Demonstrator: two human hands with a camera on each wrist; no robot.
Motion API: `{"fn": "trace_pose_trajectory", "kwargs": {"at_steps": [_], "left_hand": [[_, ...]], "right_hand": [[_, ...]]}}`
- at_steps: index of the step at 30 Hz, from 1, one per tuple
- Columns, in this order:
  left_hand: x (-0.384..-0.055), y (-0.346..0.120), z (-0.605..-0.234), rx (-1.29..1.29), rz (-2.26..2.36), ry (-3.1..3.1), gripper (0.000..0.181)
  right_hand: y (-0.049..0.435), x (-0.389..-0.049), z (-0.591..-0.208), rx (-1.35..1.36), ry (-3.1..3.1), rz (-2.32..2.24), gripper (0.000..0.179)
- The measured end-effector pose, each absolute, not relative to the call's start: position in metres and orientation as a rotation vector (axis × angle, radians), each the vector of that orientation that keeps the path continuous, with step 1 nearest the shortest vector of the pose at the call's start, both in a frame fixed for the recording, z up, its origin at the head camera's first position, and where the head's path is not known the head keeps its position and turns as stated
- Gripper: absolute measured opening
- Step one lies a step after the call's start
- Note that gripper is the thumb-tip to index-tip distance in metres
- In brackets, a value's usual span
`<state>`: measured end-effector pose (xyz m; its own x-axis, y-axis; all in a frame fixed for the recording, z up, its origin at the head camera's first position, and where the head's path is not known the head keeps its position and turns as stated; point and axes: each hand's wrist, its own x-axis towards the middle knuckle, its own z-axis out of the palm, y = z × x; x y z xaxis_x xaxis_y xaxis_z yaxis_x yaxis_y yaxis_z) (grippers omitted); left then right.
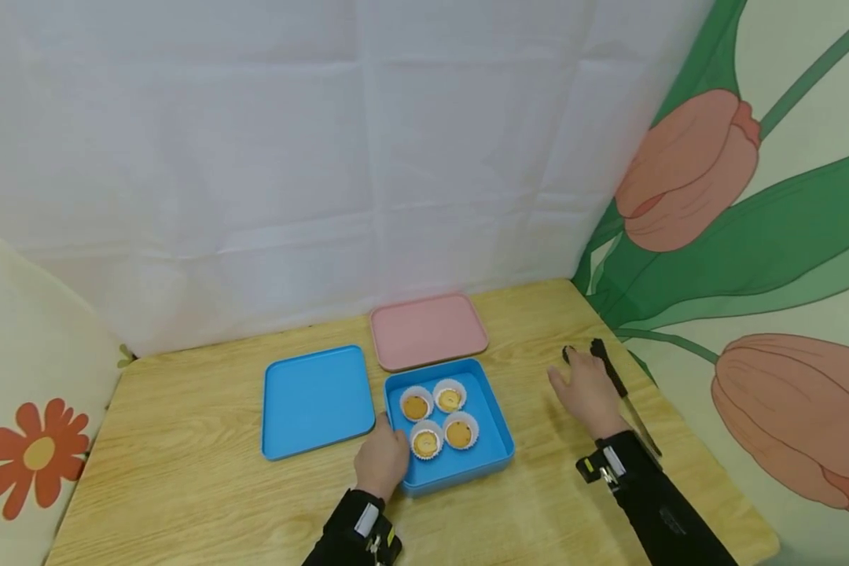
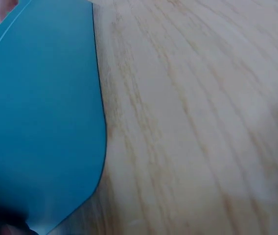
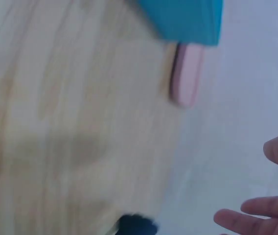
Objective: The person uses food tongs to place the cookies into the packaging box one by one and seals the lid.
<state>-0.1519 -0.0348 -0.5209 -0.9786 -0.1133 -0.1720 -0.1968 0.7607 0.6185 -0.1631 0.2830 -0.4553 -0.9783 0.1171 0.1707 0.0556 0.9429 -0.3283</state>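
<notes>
In the head view, a blue square box (image 1: 494, 440) stands near the front of the table. It holds several small round yellow cakes (image 1: 426, 444) in white paper cups. My left hand (image 1: 382, 460) holds the box at its left wall. In the left wrist view, the box's blue outer wall (image 2: 46, 107) fills the left side. My right hand (image 1: 589, 393) is over the table's right side with its fingers apart, holding nothing visible. Close to it lie a knife (image 1: 610, 369) with a black handle and another small black item (image 1: 566, 354), partly hidden by the fingers.
A flat blue tray or lid (image 1: 318, 402) lies left of the box. Behind the box is a pink tray (image 1: 430, 332). A white cloth (image 1: 255, 157) hangs along the back edge, and a flower-printed sheet (image 1: 771, 299) borders the right side.
</notes>
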Motion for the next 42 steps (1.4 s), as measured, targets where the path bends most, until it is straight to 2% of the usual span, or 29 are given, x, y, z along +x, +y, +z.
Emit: {"fn": "trace_pose_trajectory", "kwargs": {"at_steps": [10,15,18,27,33,42], "left_hand": [[-0.151,-0.044,-0.517,-0.198,1.102,2.862,0.058],[-0.157,-0.063,-0.510,-0.105,1.141,2.987,0.044],[-0.164,-0.078,-0.509,-0.041,0.995,3.100,0.033],[-0.172,-0.106,-0.524,0.260,0.472,3.202,0.025],[-0.171,-0.106,-0.528,0.480,0.488,3.254,0.011],[-0.169,-0.106,-0.526,0.618,0.609,3.346,0.009]], "right_hand": [[0.214,-0.143,-0.447,0.119,-2.798,0.532,0.039],[0.184,-0.136,-0.451,0.253,-2.817,0.523,0.033],[0.167,-0.132,-0.455,0.353,-2.836,0.532,0.032],[0.135,-0.123,-0.463,0.554,-2.849,0.570,0.032],[0.126,-0.118,-0.466,0.594,-2.850,0.527,0.029],[0.121,-0.115,-0.468,0.639,-2.852,0.539,0.029]]}}
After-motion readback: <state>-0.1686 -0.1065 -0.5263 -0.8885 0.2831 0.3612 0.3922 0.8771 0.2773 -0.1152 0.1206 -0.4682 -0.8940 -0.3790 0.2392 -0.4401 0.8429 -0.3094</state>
